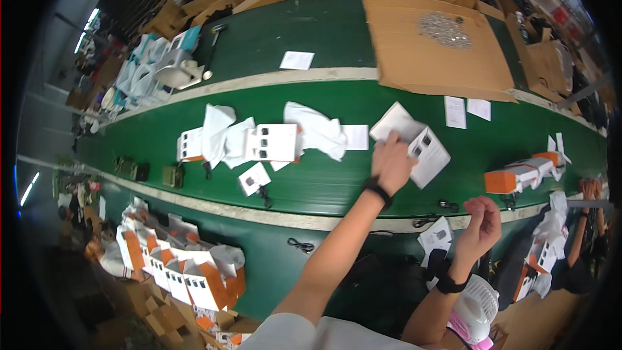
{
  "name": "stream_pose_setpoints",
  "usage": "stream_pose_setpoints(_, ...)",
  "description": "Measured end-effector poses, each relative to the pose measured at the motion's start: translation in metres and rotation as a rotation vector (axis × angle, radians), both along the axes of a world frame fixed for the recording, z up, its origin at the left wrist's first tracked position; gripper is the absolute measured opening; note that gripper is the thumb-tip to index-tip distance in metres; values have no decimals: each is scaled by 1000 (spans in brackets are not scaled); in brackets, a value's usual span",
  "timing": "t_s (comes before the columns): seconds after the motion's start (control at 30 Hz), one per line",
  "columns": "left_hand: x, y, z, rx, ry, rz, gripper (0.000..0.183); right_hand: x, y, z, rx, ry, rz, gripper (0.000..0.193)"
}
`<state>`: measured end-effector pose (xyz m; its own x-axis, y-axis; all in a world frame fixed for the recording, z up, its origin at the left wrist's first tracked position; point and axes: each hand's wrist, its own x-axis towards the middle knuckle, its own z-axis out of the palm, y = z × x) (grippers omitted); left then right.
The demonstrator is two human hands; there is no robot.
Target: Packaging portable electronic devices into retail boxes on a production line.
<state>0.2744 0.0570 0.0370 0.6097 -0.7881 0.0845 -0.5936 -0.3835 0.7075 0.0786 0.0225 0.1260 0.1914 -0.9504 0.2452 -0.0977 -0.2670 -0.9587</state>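
White box [433, 167] on green belt [330, 188], left hand [392, 163] over it, grip unclear, right hand [480, 223] half-curled

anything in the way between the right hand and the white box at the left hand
Nothing visible stands between the right hand and the white box. A black cable lies on the green belt just left of the right hand, seemingly beside the path.

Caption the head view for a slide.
Left hand on a white box at a green work surface, right hand apart from the box.
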Motion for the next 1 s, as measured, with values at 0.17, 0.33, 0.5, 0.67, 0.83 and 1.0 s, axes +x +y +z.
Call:
stream_pose_setpoints(0.17,41,220,17,251,85,16,37,108,12,-27,206,-90,260,17)
stream_pose_setpoints(0.33,50,342,-13,444,206,46,30,260,53,-106,-43,396,583,50)
stream_pose_setpoints(0.5,28,374,-28,532,300,49,31,252,54,-199,-430,742,491,44)
stream_pose_setpoints(0.67,-9,396,-16,529,-198,347,31,156,167,-55,155,41,219,19)
stream_pose_setpoints(0.83,-59,363,116,-1058,1120,383,30,41,239,3,-759,114,647,17)
stream_pose_setpoints(1.0,-112,364,180,-953,1050,597,28,1,255,32,-847,72,911,22)
